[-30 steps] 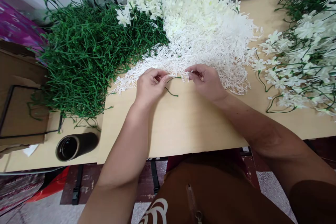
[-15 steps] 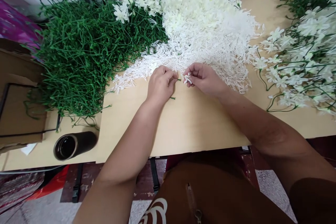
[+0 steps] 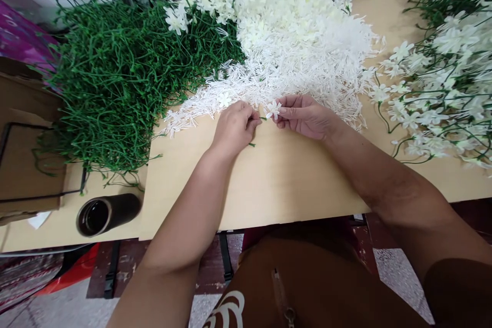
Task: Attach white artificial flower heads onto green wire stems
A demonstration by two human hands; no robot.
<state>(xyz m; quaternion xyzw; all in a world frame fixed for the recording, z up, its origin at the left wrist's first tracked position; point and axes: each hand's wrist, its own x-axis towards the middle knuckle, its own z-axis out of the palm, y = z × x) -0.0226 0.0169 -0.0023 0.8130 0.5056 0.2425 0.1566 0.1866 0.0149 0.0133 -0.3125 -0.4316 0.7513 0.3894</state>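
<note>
Now the right hand [image 3: 302, 117] has turned compared with half a second ago: its thumb lies straighter, and the white flower [image 3: 273, 108] pinched at its fingertips, bunched and partly covered then, shows its petals spread. The left hand [image 3: 237, 125] has hardly moved since; thumb and fingers stay pressed together on a green stem [image 3: 263, 118], whose short ends poke out past the fingers, whereas a second ago more of its length showed. Flower and stem are near each other, midway along the worktop [image 3: 292, 179], well in from its near edge. Just beyond the hands lie white threads [image 3: 277, 79], with blossoms [image 3: 277, 5] heaped toward the far edge. The stem pile [image 3: 126, 82] fills the left, the cup [image 3: 109, 213] sits by the near left corner, and sprays [image 3: 434, 118] crowd the right end, much as before.
</note>
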